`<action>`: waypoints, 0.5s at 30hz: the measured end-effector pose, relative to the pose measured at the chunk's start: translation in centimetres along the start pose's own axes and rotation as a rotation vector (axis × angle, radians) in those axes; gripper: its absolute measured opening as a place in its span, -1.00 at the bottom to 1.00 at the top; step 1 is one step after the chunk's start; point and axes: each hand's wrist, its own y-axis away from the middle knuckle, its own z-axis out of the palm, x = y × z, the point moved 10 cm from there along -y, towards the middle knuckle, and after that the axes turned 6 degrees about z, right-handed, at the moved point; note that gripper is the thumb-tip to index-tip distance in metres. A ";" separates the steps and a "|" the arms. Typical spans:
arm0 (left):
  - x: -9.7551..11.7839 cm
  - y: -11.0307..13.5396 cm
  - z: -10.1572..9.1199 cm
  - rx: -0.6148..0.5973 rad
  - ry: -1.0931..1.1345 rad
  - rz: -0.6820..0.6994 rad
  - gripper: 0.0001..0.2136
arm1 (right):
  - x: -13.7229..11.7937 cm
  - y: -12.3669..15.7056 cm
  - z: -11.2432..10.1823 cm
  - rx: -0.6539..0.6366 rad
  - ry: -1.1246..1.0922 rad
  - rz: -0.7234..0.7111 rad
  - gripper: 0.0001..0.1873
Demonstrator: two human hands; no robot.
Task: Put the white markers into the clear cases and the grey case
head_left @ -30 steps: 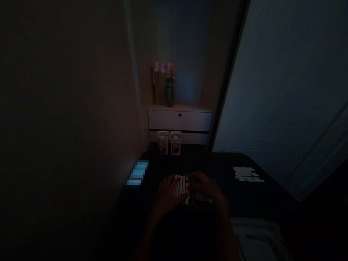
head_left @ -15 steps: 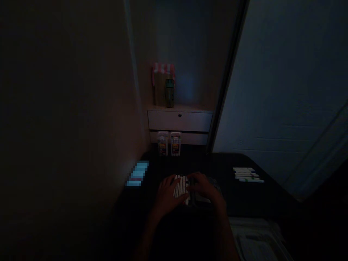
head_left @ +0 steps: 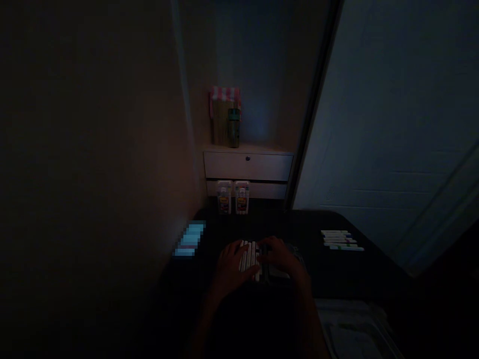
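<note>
The scene is very dark. A bunch of white markers (head_left: 250, 256) lies side by side on the black table (head_left: 329, 276), between my two hands. My left hand (head_left: 229, 269) curls round the bunch's left side, thumb under its near end. My right hand (head_left: 283, 260) is closed over the right side, on a dim flat case (head_left: 279, 272) that the markers seem to lie in. What its fingers grip is hidden.
Several loose markers (head_left: 341, 240) lie in a row at the right. Two upright marker packs (head_left: 232, 198) stand before a white drawer unit (head_left: 247, 167) bearing a bottle (head_left: 234, 128) and a striped bag (head_left: 223, 112). A blurred blue patch (head_left: 189, 239) lies left; a pale tray (head_left: 355, 329) sits near right.
</note>
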 end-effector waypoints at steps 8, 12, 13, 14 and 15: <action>0.2 0.2 -0.3 0.002 0.006 0.016 -0.52 | 0.0 0.0 -2.4 0.182 -0.210 -0.089 -0.66; 0.3 0.1 -0.4 0.008 0.003 0.018 -0.56 | 3.5 1.0 -6.9 0.514 -0.253 0.010 -0.63; 0.3 0.1 -0.3 0.003 0.006 0.018 -0.55 | 4.7 1.5 -7.8 0.576 -0.238 0.046 -0.60; 0.3 0.1 -0.3 -0.001 0.008 0.015 -0.55 | 6.0 1.9 -8.5 0.622 -0.216 0.094 -0.57; 0.2 0.0 -0.2 -0.004 0.008 0.012 -0.54 | 7.4 2.4 -9.1 0.656 -0.186 0.154 -0.54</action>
